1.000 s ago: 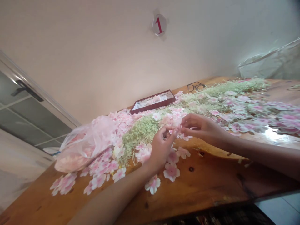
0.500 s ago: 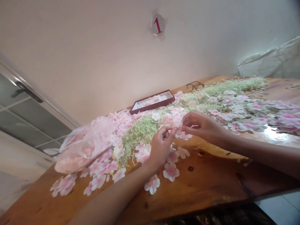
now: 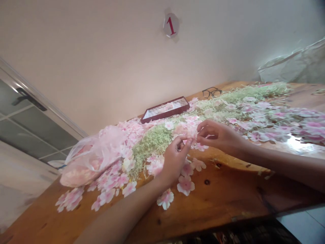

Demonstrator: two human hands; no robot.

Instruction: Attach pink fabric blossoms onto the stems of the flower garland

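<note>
Over the wooden table, my left hand [image 3: 175, 157] pinches a pale pink fabric flower [image 3: 192, 131] between thumb and index finger. My right hand [image 3: 214, 134] meets it from the other side, its fingertips pressed together at the flower's edge. The flower blends with the pink blossoms behind it, so its exact outline is hard to make out. Below the left hand lie loose pink flowers [image 3: 186, 184] with darker centres. A heap of thin light-green pieces [image 3: 151, 140] sits just beyond the left hand.
A dark red tray [image 3: 166, 115] stands near the wall with pink bits inside. Eyeglasses [image 3: 212, 93] lie to its right. A translucent bag of pink petals [image 3: 86, 166] rests on the left. More flowers [image 3: 279, 118] and green pieces [image 3: 269, 90] spread across the right side.
Both hands stay almost in the same place, fingertips together at the pink flower. The view has shifted very slightly; nothing else has visibly moved.
</note>
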